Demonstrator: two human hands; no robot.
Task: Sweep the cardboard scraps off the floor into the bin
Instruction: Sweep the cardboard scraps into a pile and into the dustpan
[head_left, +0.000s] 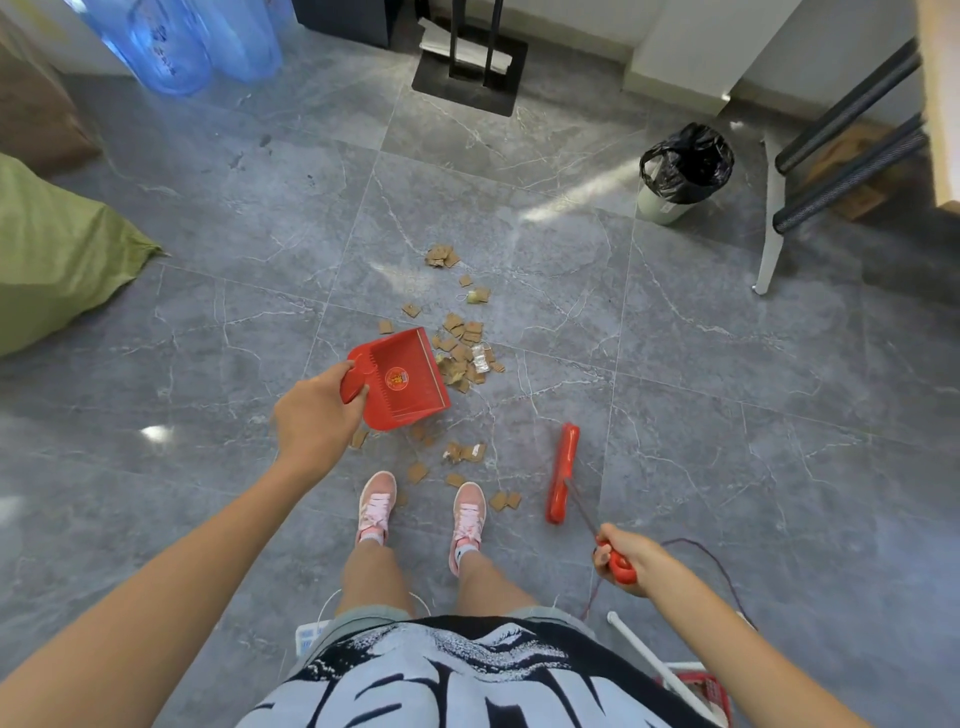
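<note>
Now your left hand (317, 415) grips the red dustpan (402, 379) mid-frame, right hand (626, 558) fisted on the broom (562, 473); next, sweep cardboard scraps (465, 351) in.

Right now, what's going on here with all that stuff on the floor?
A person is sweeping up. The left hand holds a red dustpan beside the cardboard scraps scattered on the grey floor; the right hand grips a red broom. The pan looks empty. The black-lined bin stands further off.
</note>
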